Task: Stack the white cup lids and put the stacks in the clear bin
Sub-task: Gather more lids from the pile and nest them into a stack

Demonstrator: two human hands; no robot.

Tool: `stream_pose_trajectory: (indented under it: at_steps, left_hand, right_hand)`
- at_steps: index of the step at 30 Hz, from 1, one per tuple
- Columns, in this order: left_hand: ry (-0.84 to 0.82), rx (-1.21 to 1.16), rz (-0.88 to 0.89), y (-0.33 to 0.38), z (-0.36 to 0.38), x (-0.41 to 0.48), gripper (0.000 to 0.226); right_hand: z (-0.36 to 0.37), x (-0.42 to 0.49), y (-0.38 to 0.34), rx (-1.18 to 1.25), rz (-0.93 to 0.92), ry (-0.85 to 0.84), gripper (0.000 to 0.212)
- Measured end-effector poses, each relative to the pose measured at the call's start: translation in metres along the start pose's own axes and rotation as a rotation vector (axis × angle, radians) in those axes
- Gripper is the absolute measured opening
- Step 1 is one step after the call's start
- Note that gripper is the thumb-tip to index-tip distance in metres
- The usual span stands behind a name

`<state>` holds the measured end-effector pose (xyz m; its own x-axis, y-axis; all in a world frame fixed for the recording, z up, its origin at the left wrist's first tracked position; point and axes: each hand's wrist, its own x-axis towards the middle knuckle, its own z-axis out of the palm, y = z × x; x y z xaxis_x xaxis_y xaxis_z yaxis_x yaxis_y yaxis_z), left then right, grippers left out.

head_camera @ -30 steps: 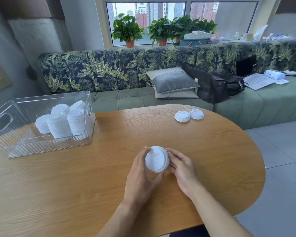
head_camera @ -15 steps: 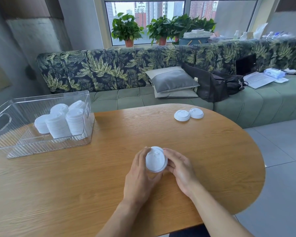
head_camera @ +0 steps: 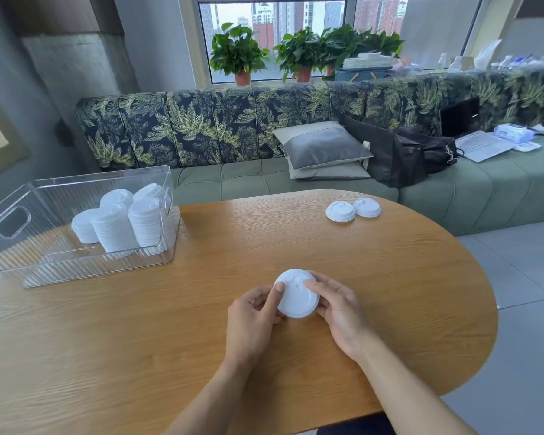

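Observation:
Both my hands hold a short stack of white cup lids point(head_camera: 296, 295) just above the middle of the wooden table point(head_camera: 139, 334). My left hand point(head_camera: 253, 318) grips its left side with the thumb on the top lid. My right hand point(head_camera: 339, 307) grips the right side, fingers curled round the rim. Two single white lids point(head_camera: 340, 211) point(head_camera: 367, 207) lie side by side near the table's far edge. The clear bin point(head_camera: 10, 252) stands at the table's far left and holds several tall stacks of lids point(head_camera: 117, 226).
A green sofa with a leaf-print back point(head_camera: 264, 127) runs behind the table, carrying cushions point(head_camera: 322, 149), a black bag point(head_camera: 399, 155) and a laptop point(head_camera: 481, 142). The table's rounded right edge drops to grey floor tiles point(head_camera: 528, 277).
The stack has tipped so that its top faces the camera more, and my fingers have shifted round its rim. The hands stay in the same spot.

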<state>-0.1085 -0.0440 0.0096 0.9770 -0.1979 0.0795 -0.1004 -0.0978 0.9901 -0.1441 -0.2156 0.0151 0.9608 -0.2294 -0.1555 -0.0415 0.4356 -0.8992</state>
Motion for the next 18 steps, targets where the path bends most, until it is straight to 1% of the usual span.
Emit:
stream_pose_trajectory:
  at_steps: [3,5,7,10,13,18]
  left_hand:
    - [0.029,-0.035,-0.032,0.0007,-0.0013,0.0017,0.025]
    - [0.046,-0.043,-0.035,0.0011,-0.0012,0.0024,0.026]
    - [0.054,-0.053,-0.039,0.0011,-0.0009,0.0024,0.025]
    - [0.041,-0.052,-0.04,0.0006,-0.001,0.0015,0.023]
    - [0.048,-0.046,-0.041,-0.0002,-0.0004,0.0011,0.026]
    - [0.051,-0.063,-0.034,-0.0001,-0.0001,0.0002,0.035]
  right_hand:
    - [0.0006,0.0012,0.0019,-0.011,-0.004,0.011,0.045]
    - [0.0013,0.0018,0.0038,-0.027,-0.011,0.04,0.058]
    - [0.0011,0.002,0.0053,-0.052,-0.021,0.052,0.061]
    - [-0.0004,0.0026,0.0056,-0.058,-0.027,0.037,0.058]
    - [0.0003,0.0031,0.0062,-0.061,-0.035,0.046,0.058]
    - [0.0026,0.0018,0.0072,-0.059,-0.056,0.074,0.042]
